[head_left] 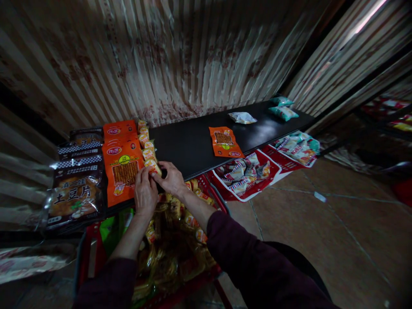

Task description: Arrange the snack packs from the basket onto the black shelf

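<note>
Both my hands meet at the front end of a row of small yellow snack packs (149, 155) on the black shelf (183, 148). Between the fingers of my left hand (146, 193) and my right hand (172, 179) is the nearest small snack pack (152, 167), yellow with a red and white print. Left of the row lie orange snack bags (124, 171) in a stack, one touching the row. Farther left are dark brown potato-chip bags (75, 193). Beneath my forearms a red basket (222, 205) holds many more small yellow packs (175, 210).
On the shelf to the right lie a single orange bag (225, 142), a white packet (243, 117) and teal packets (283, 113). Red baskets (273, 178) of packaged snacks stand by the shelf's front edge. A pleated curtain (193, 56) hangs behind.
</note>
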Tool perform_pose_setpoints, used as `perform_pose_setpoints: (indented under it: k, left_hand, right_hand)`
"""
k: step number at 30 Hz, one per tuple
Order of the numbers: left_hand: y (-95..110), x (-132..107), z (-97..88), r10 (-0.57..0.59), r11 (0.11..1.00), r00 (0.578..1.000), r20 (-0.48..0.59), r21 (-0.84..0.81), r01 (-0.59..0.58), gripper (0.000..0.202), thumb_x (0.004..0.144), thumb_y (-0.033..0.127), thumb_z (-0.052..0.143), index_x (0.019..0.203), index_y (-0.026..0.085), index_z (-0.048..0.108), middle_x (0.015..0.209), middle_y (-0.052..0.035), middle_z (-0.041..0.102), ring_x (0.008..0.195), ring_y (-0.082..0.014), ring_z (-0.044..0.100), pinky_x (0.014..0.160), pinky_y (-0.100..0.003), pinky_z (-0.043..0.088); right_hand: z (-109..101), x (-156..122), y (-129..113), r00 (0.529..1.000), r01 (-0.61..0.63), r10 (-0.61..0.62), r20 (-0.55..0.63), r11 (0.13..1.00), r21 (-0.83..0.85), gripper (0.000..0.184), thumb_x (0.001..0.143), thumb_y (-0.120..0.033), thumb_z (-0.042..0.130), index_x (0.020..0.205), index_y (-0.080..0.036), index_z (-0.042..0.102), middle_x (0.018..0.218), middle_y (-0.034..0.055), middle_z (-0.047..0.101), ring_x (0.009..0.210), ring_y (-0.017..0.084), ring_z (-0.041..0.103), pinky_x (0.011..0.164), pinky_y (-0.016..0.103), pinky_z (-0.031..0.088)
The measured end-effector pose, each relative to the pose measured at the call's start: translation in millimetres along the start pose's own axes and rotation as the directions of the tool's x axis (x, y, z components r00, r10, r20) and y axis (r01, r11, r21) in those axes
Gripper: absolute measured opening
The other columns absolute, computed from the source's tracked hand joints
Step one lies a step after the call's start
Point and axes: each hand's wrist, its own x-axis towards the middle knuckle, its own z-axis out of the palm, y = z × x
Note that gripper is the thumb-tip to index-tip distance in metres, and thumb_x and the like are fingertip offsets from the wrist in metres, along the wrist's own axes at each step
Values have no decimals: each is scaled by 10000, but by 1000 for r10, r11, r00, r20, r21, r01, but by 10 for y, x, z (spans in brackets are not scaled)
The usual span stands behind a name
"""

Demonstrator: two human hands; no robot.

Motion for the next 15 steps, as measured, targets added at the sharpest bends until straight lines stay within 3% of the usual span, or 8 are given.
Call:
perform_pose_setpoints:
  k: [15]
  left_hand:
    - [-32,-16,27,21,1000,1000,15,15,-22,381,857,141,399,1219,145,518,1227,-161,537,1185,-257,511,1010,-435,422]
  right_hand:
    - [-11,-2,40,1000,21,-21,4,1000,12,483,739,-386,673,1162,-180,562,1116,90,617,994,203,592,927,369,473]
